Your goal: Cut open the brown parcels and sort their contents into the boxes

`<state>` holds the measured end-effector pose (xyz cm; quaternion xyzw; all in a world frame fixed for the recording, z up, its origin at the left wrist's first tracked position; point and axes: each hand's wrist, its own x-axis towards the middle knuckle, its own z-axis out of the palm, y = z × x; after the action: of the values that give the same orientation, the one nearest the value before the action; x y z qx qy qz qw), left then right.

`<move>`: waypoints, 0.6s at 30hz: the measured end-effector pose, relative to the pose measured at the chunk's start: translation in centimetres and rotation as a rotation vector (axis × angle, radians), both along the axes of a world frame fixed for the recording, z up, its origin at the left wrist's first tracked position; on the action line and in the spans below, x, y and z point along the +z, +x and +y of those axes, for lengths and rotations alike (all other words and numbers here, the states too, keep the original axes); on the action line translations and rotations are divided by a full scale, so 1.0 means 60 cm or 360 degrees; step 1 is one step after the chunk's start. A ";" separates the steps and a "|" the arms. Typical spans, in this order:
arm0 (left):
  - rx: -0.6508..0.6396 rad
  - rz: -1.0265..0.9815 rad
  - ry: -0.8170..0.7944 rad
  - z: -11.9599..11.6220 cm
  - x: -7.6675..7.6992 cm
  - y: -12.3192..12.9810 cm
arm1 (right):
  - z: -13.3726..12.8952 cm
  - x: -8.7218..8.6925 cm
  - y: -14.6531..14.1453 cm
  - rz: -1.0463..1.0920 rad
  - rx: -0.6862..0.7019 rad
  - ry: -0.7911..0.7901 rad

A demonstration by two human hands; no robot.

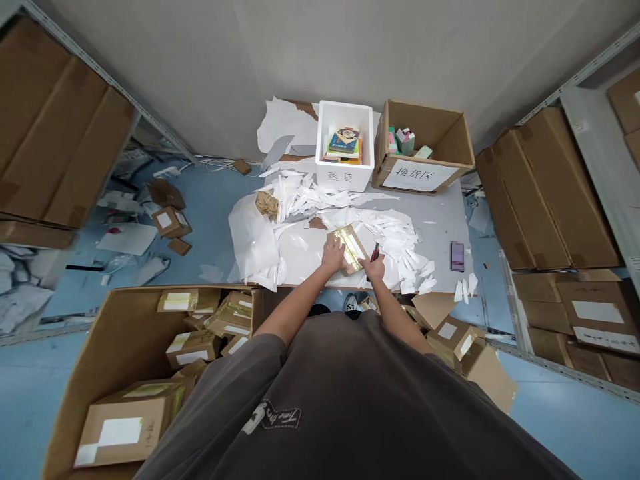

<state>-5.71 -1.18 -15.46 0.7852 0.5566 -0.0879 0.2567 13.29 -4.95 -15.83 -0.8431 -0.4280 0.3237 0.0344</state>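
A small cardboard box with shiny yellowish tape across it lies tilted at the front of the grey table. My left hand grips the box along its left side, fingers bent over the top. In my right hand is a red and black utility knife, pointing up and away from me. The fingers of that hand also touch the box's near right corner. Whether the blade is out is too small to tell. White paper strips surround the box.
Behind stand a white bin with books and a labelled cardboard carton with small boxes. A phone lies at the table's right. At my left is a large carton of taped parcels; more boxes sit at my right.
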 end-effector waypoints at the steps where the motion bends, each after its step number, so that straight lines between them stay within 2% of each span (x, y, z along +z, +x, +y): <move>1: -0.0175 -0.0090 -0.0006 0.002 0.002 -0.001 | 0.001 -0.005 -0.001 0.0009 -0.0030 0.0012; 3: -0.0503 -0.0212 -0.0051 0.010 0.005 0.000 | 0.002 -0.012 -0.002 0.0000 -0.0070 0.0026; 5: -0.0649 -0.0210 -0.0082 0.020 0.005 0.004 | 0.006 -0.017 -0.002 -0.0017 -0.0085 0.0041; 9: -0.0527 -0.0137 -0.0059 0.024 -0.002 0.011 | 0.024 -0.019 -0.007 -0.0021 -0.0027 0.0050; 12: -0.0460 -0.0116 -0.0023 0.014 -0.008 0.003 | 0.031 -0.014 0.002 0.0076 0.0132 0.0073; 16: -0.0430 -0.0062 -0.0070 0.006 -0.006 -0.008 | 0.004 -0.008 0.044 0.0379 0.0416 0.0204; 18: -0.0419 -0.0055 -0.0091 0.010 -0.001 -0.005 | -0.020 -0.008 0.071 0.0492 0.0611 0.0144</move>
<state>-6.03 -0.59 -15.53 0.8452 0.4416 -0.1232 0.2747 17.54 -6.14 -16.29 -0.6844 -0.5841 0.4299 0.0751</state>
